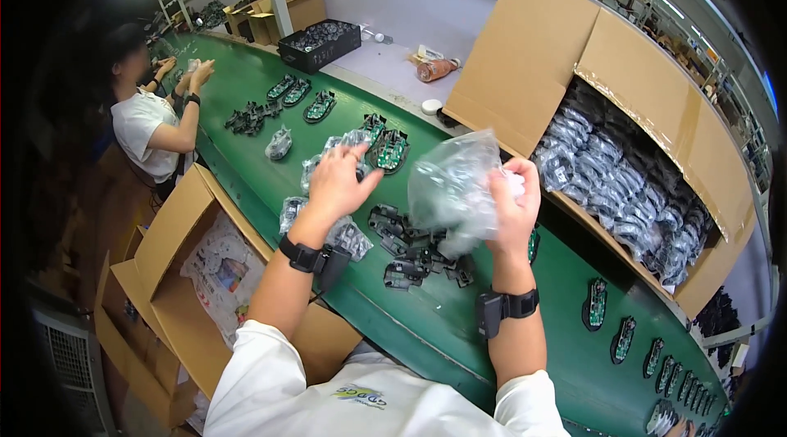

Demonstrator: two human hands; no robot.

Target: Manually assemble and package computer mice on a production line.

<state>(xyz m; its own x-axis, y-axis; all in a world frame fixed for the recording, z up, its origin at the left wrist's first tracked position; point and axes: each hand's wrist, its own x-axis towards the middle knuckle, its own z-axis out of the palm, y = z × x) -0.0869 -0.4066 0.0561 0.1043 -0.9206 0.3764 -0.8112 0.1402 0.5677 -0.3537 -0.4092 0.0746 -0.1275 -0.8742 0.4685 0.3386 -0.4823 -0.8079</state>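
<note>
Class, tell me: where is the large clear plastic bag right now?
In the head view, just right of centre: the right hand holds the large clear plastic bag near the loose black parts.

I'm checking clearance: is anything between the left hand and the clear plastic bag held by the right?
Nothing visible blocks the left hand from that bag; a green circuit board in black housing lies below.

The crumpled clear plastic bag (452, 183) in the right hand (515, 203) is blurred; whatever it may hold is unclear. The left hand (338, 183) partly hides clear-bagged parts (354, 138). Toward the flat green conveyor belt's (566, 363) right end, slim black-and-green circuit boards (674, 380) become too small to make out.
</note>
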